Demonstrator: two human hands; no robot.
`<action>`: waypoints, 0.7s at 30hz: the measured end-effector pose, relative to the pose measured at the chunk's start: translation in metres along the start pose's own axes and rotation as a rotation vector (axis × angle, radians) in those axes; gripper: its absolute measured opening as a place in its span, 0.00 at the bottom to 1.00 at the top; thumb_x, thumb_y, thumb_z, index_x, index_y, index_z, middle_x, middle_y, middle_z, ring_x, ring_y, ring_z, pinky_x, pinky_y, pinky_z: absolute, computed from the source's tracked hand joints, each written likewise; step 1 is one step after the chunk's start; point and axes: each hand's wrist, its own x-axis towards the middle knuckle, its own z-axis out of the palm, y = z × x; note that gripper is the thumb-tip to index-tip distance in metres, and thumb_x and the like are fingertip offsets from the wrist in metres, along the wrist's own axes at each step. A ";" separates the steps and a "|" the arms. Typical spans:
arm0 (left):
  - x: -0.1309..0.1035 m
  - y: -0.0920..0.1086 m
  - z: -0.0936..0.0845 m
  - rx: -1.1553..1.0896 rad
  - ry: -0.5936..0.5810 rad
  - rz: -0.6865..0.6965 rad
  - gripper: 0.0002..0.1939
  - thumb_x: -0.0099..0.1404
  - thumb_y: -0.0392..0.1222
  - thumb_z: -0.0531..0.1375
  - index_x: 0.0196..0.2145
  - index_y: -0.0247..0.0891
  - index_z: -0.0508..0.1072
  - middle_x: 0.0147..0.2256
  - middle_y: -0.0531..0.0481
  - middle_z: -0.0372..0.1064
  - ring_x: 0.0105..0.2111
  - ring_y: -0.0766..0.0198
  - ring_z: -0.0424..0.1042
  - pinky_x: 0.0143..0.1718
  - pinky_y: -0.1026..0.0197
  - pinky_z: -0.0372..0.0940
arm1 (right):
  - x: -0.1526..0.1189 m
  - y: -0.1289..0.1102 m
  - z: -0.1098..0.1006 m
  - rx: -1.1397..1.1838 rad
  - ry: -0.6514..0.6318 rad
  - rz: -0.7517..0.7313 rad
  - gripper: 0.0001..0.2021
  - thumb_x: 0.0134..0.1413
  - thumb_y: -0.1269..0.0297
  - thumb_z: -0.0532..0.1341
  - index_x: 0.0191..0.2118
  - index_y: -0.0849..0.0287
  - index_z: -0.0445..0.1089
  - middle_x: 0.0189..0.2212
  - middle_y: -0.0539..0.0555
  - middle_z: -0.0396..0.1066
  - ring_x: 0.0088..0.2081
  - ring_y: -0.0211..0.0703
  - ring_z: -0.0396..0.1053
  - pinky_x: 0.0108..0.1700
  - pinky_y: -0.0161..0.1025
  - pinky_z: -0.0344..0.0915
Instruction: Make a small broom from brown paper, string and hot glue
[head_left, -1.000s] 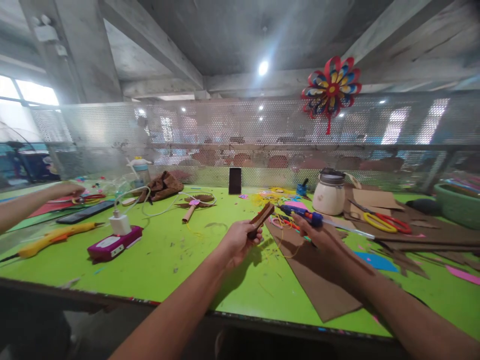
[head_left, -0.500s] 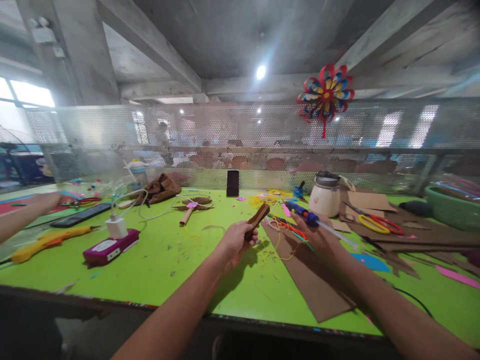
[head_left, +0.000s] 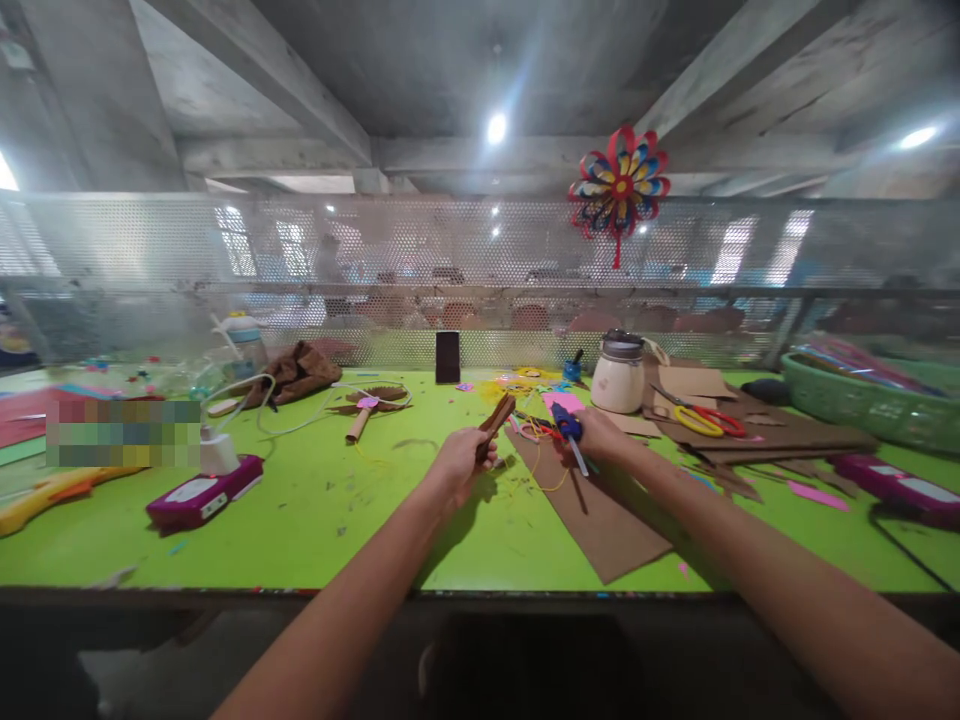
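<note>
Mid-frame, left hand (head_left: 455,466) has its fingers pinched round 1 brown folded cardboard strip (head_left: 495,423), long axis tilting up-right toward the blue glue gun (head_left: 568,428) gripped in the right hand (head_left: 600,437) just beside it.

My green table (head_left: 322,520) carried a brown cardboard sheet (head_left: 592,510), red scissors (head_left: 709,420), a cream jar (head_left: 619,375) and a magenta box (head_left: 202,495).

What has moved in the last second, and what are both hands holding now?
The right hand has turned the blue glue gun: its clear glue stick, which trailed to the right, now points down toward the brown cardboard sheet. The left hand still grips the brown folded cardboard strip, raised as before. The green table items stayed put.
</note>
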 end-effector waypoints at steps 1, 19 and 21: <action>0.000 0.000 0.000 0.003 0.000 0.003 0.06 0.57 0.29 0.52 0.25 0.32 0.65 0.20 0.51 0.61 0.19 0.72 0.61 0.18 0.70 0.54 | 0.005 0.001 -0.001 -0.014 -0.029 -0.013 0.15 0.28 0.63 0.70 0.28 0.65 0.73 0.25 0.55 0.72 0.28 0.43 0.67 0.29 0.34 0.58; -0.005 -0.005 0.008 0.078 -0.064 0.134 0.04 0.56 0.35 0.55 0.31 0.33 0.66 0.22 0.53 0.62 0.20 0.72 0.62 0.22 0.69 0.54 | -0.012 -0.080 -0.004 0.632 -0.043 -0.147 0.23 0.54 0.45 0.51 0.37 0.62 0.71 0.30 0.55 0.72 0.31 0.40 0.68 0.30 0.35 0.65; -0.006 -0.006 0.009 0.125 -0.071 0.137 0.04 0.56 0.36 0.54 0.31 0.34 0.65 0.22 0.54 0.61 0.20 0.72 0.61 0.21 0.69 0.53 | -0.017 -0.086 0.005 0.926 -0.093 -0.067 0.23 0.50 0.44 0.57 0.39 0.61 0.70 0.32 0.55 0.71 0.33 0.41 0.68 0.30 0.35 0.65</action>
